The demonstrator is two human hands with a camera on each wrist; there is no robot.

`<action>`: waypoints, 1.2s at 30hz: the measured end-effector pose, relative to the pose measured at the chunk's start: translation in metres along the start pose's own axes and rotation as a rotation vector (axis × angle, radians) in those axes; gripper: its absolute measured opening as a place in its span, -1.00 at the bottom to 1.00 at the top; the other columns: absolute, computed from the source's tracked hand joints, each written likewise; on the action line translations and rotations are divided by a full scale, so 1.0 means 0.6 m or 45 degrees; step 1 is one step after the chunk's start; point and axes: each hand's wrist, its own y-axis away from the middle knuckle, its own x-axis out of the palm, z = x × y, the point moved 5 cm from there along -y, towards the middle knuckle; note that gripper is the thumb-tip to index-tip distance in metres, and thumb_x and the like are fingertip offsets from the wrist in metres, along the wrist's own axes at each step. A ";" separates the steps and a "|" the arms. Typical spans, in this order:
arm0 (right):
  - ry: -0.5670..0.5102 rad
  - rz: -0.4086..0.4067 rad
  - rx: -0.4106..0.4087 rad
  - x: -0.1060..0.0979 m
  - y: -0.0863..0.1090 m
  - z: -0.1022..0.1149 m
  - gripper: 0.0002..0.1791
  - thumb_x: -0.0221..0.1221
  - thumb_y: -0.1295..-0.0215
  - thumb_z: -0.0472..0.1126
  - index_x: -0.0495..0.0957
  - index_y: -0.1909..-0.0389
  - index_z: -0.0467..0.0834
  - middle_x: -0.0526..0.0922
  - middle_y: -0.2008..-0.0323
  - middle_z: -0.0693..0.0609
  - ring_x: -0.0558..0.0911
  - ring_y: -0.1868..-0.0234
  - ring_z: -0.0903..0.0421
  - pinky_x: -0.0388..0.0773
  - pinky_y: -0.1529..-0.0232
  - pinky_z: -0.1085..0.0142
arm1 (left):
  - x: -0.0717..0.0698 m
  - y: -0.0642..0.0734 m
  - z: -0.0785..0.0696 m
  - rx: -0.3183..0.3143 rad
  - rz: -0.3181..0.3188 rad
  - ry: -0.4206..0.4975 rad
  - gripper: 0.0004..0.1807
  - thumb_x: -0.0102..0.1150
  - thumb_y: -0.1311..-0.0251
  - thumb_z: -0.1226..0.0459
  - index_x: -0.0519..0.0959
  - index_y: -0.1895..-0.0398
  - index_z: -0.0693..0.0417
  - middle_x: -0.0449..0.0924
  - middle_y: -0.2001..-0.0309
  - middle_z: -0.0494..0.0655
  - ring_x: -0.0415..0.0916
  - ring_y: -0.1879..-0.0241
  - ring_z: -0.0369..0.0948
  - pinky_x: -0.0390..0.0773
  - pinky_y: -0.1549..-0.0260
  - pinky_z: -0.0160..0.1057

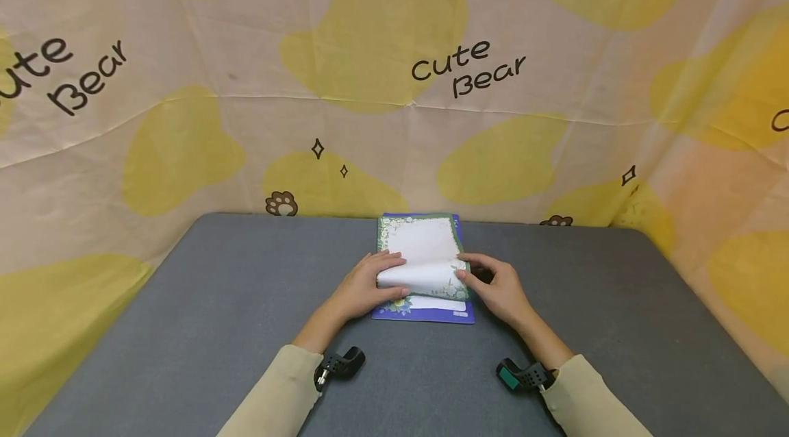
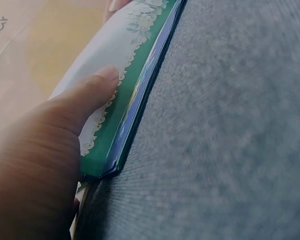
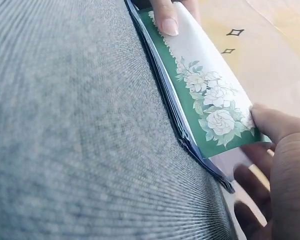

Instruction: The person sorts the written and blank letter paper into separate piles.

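Observation:
A white sheet with a green floral border [image 1: 425,235] lies over a blue-bordered sheet [image 1: 425,316] on the grey table. Its lower part bulges upward. My left hand [image 1: 370,283] rests on the sheet's left side, the fingers fairly straight and the thumb near the lower edge. In the left wrist view that thumb [image 2: 97,87] presses beside the lacy border. At the right edge, my right hand [image 1: 499,286] pinches the sheet between thumb and index finger. The right wrist view shows the sheet's flowered corner [image 3: 220,120] lifted, with other fingers curled below.
Under the green-bordered sheet is a thin stack of layered edges [image 3: 177,122]. The grey table [image 1: 246,300] spreads around the paper, ending at a patterned cloth backdrop [image 1: 370,46]. A black device [image 1: 524,375] is strapped on each wrist.

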 end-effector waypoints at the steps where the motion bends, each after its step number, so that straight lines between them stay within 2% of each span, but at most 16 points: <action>1: -0.021 -0.003 -0.005 0.000 0.000 0.000 -0.61 0.33 -0.33 -0.08 0.66 -0.16 -0.03 0.76 0.14 -0.04 0.66 0.21 0.17 0.57 0.20 0.35 | 0.000 0.000 0.000 0.000 -0.002 0.001 -0.36 0.44 -0.15 0.01 0.57 -0.31 -0.05 0.49 -0.40 -0.05 0.25 -0.52 0.00 0.01 -0.57 0.15; 4: -0.075 -0.028 -0.022 -0.001 0.001 0.000 -0.62 0.34 -0.32 -0.17 0.67 -0.15 -0.09 0.78 0.14 -0.10 0.66 0.25 0.22 0.58 0.26 0.40 | 0.001 0.000 -0.001 -0.017 -0.009 0.015 -0.32 0.45 -0.13 -0.01 0.54 -0.34 -0.09 0.44 -0.44 -0.07 0.24 -0.52 0.01 0.11 -0.53 0.18; 8: -0.160 -0.056 -0.041 -0.005 0.002 0.007 -0.63 0.33 -0.29 -0.33 0.66 -0.12 -0.26 0.78 0.14 -0.25 0.68 0.30 0.27 0.59 0.32 0.45 | 0.000 0.000 -0.001 -0.082 -0.036 0.066 -0.26 0.41 -0.16 -0.07 0.46 -0.41 -0.12 0.23 -0.56 -0.03 0.13 -0.56 0.07 0.21 -0.45 0.27; 10: -0.200 -0.053 -0.041 -0.006 0.003 0.013 -0.63 0.31 -0.28 -0.38 0.64 -0.11 -0.32 0.77 0.13 -0.31 0.70 0.32 0.28 0.59 0.36 0.44 | -0.002 0.000 0.002 -0.126 -0.076 0.094 -0.26 0.35 -0.23 -0.06 0.41 -0.45 -0.10 0.11 -0.60 0.05 0.07 -0.58 0.12 0.20 -0.44 0.31; 12: -0.230 -0.049 -0.042 -0.007 0.004 0.014 -0.63 0.31 -0.28 -0.40 0.64 -0.11 -0.34 0.76 0.17 -0.34 0.69 0.42 0.30 0.55 0.47 0.44 | -0.006 0.000 0.006 -0.177 -0.142 0.124 -0.29 0.29 -0.29 -0.03 0.39 -0.47 -0.07 0.09 -0.60 0.14 0.04 -0.58 0.15 0.16 -0.45 0.32; 15: -0.275 -0.061 -0.059 -0.008 0.005 0.008 -0.62 0.32 -0.27 -0.39 0.64 -0.12 -0.30 0.77 0.22 -0.32 0.63 0.49 0.34 0.44 0.56 0.44 | -0.011 0.000 0.012 -0.244 -0.231 0.138 -0.32 0.26 -0.32 0.00 0.38 -0.47 -0.05 0.20 -0.55 0.17 0.06 -0.58 0.17 0.14 -0.47 0.30; 17: -0.292 -0.074 -0.071 -0.009 0.005 0.005 -0.58 0.33 -0.26 -0.39 0.63 -0.15 -0.29 0.77 0.29 -0.32 0.58 0.54 0.35 0.36 0.60 0.43 | -0.013 0.001 0.013 -0.272 -0.257 0.129 -0.34 0.27 -0.32 0.00 0.41 -0.45 -0.05 0.29 -0.51 0.16 0.11 -0.56 0.16 0.16 -0.47 0.28; 21: -0.330 -0.091 -0.068 -0.011 0.003 0.000 -0.52 0.32 -0.27 -0.39 0.58 -0.23 -0.29 0.73 0.49 -0.30 0.46 0.64 0.33 0.26 0.66 0.36 | -0.014 0.000 0.014 -0.282 -0.288 0.137 -0.40 0.31 -0.28 0.02 0.51 -0.36 -0.04 0.43 -0.43 0.12 0.20 -0.52 0.13 0.21 -0.45 0.27; 23: -0.347 -0.103 -0.072 -0.012 0.002 -0.006 -0.51 0.32 -0.28 -0.36 0.57 -0.25 -0.26 0.72 0.52 -0.29 0.42 0.66 0.33 0.23 0.67 0.35 | -0.015 0.000 0.014 -0.275 -0.321 0.177 -0.44 0.35 -0.25 0.04 0.55 -0.31 -0.04 0.49 -0.38 0.09 0.27 -0.49 0.10 0.25 -0.44 0.23; 27: -0.363 -0.126 -0.070 -0.013 0.002 -0.006 -0.50 0.32 -0.28 -0.36 0.56 -0.26 -0.25 0.74 0.40 -0.35 0.57 0.56 0.34 0.29 0.63 0.35 | -0.020 0.000 0.015 -0.235 -0.419 0.396 -0.51 0.41 -0.22 0.19 0.60 -0.23 0.01 0.61 -0.25 0.04 0.50 -0.31 0.00 0.45 -0.34 0.07; 31: -0.377 -0.119 -0.052 -0.011 0.002 -0.006 -0.48 0.33 -0.28 -0.36 0.56 -0.27 -0.23 0.74 0.33 -0.39 0.66 0.49 0.34 0.33 0.60 0.36 | -0.023 -0.002 0.016 -0.214 -0.484 0.746 -0.55 0.38 -0.20 0.38 0.62 -0.18 0.14 0.65 -0.15 0.18 0.69 0.00 -0.14 0.68 0.01 -0.20; 34: -0.374 -0.103 -0.049 -0.009 0.001 -0.005 -0.49 0.33 -0.28 -0.36 0.56 -0.27 -0.23 0.74 0.35 -0.38 0.64 0.52 0.32 0.31 0.63 0.35 | -0.023 -0.002 0.019 -0.239 -0.491 0.918 -0.58 0.35 -0.20 0.46 0.62 -0.15 0.24 0.63 -0.14 0.25 0.68 0.15 -0.29 0.66 0.16 -0.39; 36: -0.372 -0.093 -0.059 -0.007 0.000 -0.004 -0.49 0.33 -0.28 -0.36 0.56 -0.27 -0.24 0.75 0.38 -0.36 0.62 0.55 0.31 0.28 0.65 0.34 | -0.022 -0.002 0.021 -0.245 -0.479 0.950 -0.60 0.33 -0.20 0.47 0.62 -0.14 0.28 0.63 -0.15 0.27 0.64 0.17 -0.38 0.62 0.16 -0.47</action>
